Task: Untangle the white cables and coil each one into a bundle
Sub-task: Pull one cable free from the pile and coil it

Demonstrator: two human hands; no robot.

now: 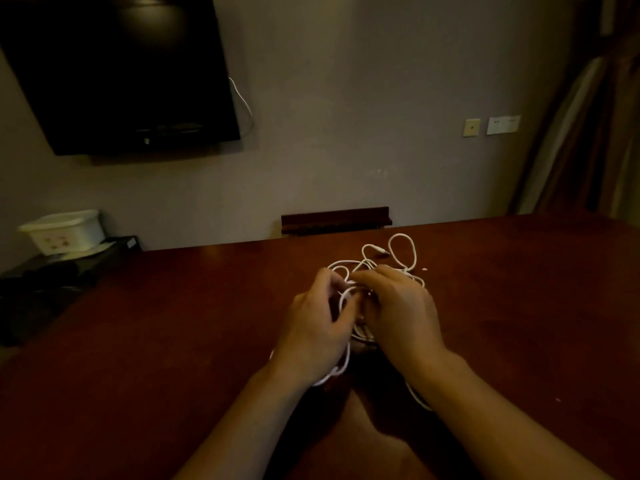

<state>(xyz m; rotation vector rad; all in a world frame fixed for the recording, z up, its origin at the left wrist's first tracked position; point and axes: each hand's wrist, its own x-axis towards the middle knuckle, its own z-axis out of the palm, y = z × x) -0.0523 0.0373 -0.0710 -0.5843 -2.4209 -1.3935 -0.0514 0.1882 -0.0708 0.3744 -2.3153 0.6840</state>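
Note:
A tangle of white cables (401,254) lies on the dark red-brown table (173,323), with loops spreading beyond my fingers and strands trailing back under both wrists. My left hand (317,327) has its fingers curled and pinches a loop in the middle of the tangle. Close beside it, my right hand (398,313) grips strands with bent fingers. The two hands almost touch over the knot. Much of the tangle is hidden under my palms.
A dark wooden chair back (336,220) stands against the table's far edge. On the wall at left hangs a black television (121,74). A white plastic box (65,230) sits on a low dark stand at far left. Curtains (595,116) hang at right.

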